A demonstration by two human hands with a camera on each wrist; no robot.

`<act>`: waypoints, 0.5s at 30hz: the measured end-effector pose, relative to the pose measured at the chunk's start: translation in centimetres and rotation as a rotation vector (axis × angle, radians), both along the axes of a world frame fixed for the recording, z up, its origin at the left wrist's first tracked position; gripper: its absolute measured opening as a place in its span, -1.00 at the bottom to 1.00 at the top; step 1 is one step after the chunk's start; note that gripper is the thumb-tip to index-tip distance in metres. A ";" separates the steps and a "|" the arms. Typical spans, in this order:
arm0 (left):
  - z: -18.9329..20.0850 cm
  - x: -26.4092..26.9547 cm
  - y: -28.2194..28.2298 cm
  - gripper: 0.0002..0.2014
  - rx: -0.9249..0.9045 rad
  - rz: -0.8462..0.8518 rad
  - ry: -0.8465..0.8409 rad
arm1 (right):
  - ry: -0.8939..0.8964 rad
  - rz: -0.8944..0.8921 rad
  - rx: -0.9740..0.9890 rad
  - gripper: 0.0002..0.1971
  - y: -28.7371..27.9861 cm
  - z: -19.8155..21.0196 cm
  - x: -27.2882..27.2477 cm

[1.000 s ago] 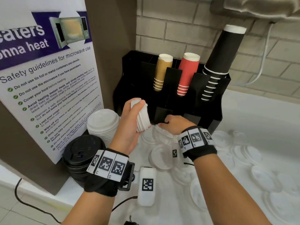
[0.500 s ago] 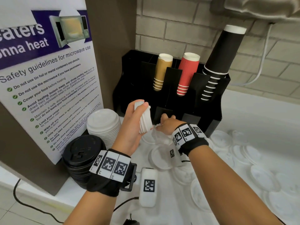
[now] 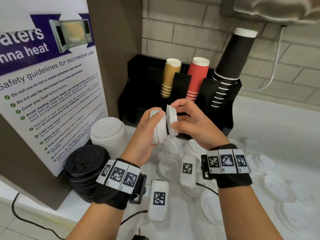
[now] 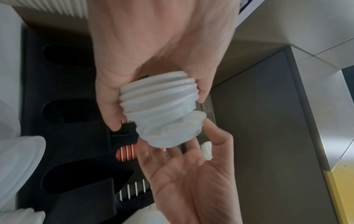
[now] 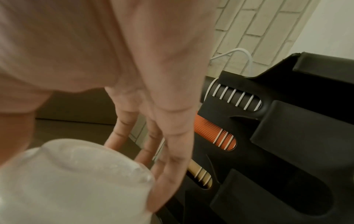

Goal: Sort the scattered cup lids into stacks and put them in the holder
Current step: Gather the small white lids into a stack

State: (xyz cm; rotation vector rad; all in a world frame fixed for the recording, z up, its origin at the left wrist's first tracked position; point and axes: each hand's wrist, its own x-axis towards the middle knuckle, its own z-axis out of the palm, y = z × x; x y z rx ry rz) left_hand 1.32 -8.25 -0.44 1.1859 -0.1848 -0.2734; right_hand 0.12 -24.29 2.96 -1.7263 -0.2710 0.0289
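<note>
My left hand [image 3: 155, 123] grips a short stack of small white lids [image 3: 158, 131], held on edge in front of the black holder [image 3: 230, 108]. My right hand [image 3: 174, 116] pinches a single white lid [image 3: 171, 119] between thumb and fingers, its face right against the end of the stack. In the left wrist view that lid [image 4: 172, 131] sits tilted at the end of the stack [image 4: 159, 95]. The right wrist view has the lid [image 5: 76, 174] blurred beneath my fingers [image 5: 172, 151]. Several loose white lids [image 3: 277, 187] lie scattered on the white counter.
A tall stack of large white lids [image 3: 108, 134] and a stack of black lids [image 3: 84, 172] stand at the left by a microwave poster [image 3: 48, 84]. The holder carries gold [image 3: 170, 77], red [image 3: 197, 78] and black cups [image 3: 232, 66]. A brick wall is behind.
My right hand has come up from the counter by the holder's base with one lid and brought it against the stack. My left hand has kept its stack, tilting a little.
</note>
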 end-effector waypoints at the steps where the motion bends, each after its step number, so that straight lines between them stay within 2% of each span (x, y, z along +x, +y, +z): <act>1: 0.0 -0.1 -0.1 -0.60 0.008 -0.017 -0.008 | -0.036 0.010 -0.019 -0.56 0.1 0.0 -0.3; 3: -0.1 -0.3 -0.2 -0.58 0.015 -0.037 -0.025 | -0.083 0.035 -0.044 -0.53 0.3 -0.1 -0.7; 8: -0.3 -0.5 -0.3 -0.72 -0.031 -0.011 -0.011 | -0.092 0.047 -0.076 -0.51 0.8 -0.5 -1.1; 15: -0.7 -0.9 -0.5 -0.62 -0.037 0.011 -0.004 | -0.098 0.039 -0.091 -0.50 0.9 -0.9 -1.3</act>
